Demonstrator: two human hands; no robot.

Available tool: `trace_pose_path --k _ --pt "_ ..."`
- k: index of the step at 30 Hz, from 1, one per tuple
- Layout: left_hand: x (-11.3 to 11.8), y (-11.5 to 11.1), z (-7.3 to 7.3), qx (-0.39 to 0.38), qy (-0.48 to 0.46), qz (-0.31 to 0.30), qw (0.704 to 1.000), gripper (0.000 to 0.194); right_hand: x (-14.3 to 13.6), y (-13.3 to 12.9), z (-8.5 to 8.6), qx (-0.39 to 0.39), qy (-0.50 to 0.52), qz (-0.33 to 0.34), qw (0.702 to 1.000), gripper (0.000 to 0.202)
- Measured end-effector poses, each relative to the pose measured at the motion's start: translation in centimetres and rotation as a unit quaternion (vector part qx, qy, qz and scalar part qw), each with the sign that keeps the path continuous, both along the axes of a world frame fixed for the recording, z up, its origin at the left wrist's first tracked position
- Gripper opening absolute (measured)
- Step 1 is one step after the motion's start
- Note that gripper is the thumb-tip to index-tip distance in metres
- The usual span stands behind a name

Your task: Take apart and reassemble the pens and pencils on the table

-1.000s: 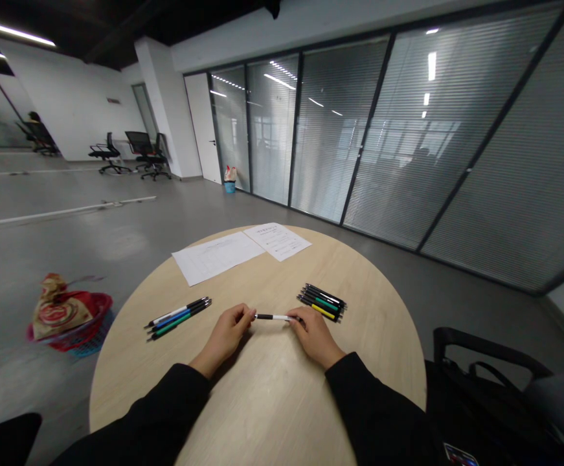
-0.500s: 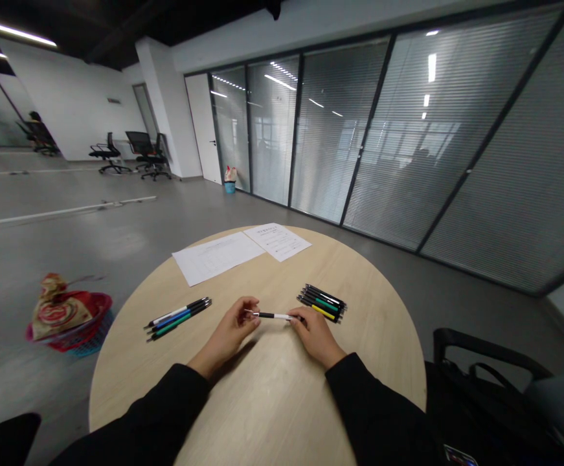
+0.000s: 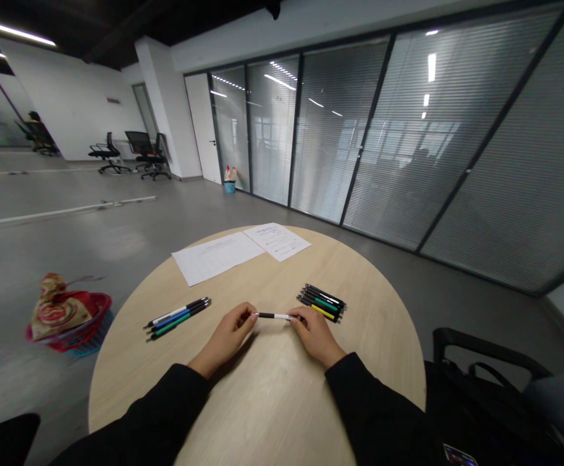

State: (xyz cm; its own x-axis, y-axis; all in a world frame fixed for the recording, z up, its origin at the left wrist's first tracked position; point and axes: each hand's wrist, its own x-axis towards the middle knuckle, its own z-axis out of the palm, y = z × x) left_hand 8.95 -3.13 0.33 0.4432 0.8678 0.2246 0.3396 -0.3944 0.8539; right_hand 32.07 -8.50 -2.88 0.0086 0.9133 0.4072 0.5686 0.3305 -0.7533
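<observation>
white, blue and green-marked pens (image 3: pixel 177 318), lying side by side on the table (image 3: pixel 257 414); left hand (image 3: pixel 228 333), closing fingertips on the tip end of a black-and-white pen (image 3: pixel 274 316); right hand (image 3: pixel 313 333), pinching its other end; dark pens (image 3: pixel 321 302), green and yellow among them, lying just beyond

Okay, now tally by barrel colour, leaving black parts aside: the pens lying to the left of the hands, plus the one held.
White: 2, the loose white pen and the held pen between the left hand and right hand
Blue: 1, the blue pen
Green: 1, the green pen
Total: 4
</observation>
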Motion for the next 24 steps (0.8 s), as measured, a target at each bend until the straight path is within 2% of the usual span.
trace_pose_path --k 5,8,10,12,15,18,22,24 --pt "0.03 -0.18 0.35 -0.002 -0.017 0.022 1.000 0.027 -0.04 -0.01 -0.14 -0.005 -0.006 0.004 1.000 0.015" --pt "0.02 -0.02 0.42 -0.014 0.025 0.038 0.999 0.045 -0.06 -0.04 -0.14 -0.008 -0.012 0.010 1.000 0.015" --pt "0.02 0.08 0.31 -0.016 0.041 0.041 0.998 0.050 -0.05 -0.05 -0.12 -0.012 -0.017 0.013 1.000 0.016" --pt "0.02 0.14 0.11 -0.010 0.030 0.029 0.999 0.045 -0.05 -0.07 -0.09 -0.014 -0.017 0.014 1.000 0.016" --pt "-0.01 0.14 -0.15 0.002 -0.014 0.010 1.000 0.026 -0.06 -0.07 -0.05 -0.011 -0.011 0.008 1.000 0.017" --pt "-0.08 0.12 -0.09 0.011 -0.016 0.018 1.000 0.023 -0.09 -0.05 -0.09 -0.007 -0.012 0.007 1.000 0.016" --pt "-0.14 0.12 0.22 -0.011 0.037 0.032 0.999 0.044 -0.10 0.02 -0.28 -0.008 -0.015 0.008 1.000 0.016" --pt "-0.15 0.15 0.26 -0.019 0.036 0.027 0.999 0.046 -0.08 0.03 -0.34 -0.009 -0.013 0.008 1.000 0.016"
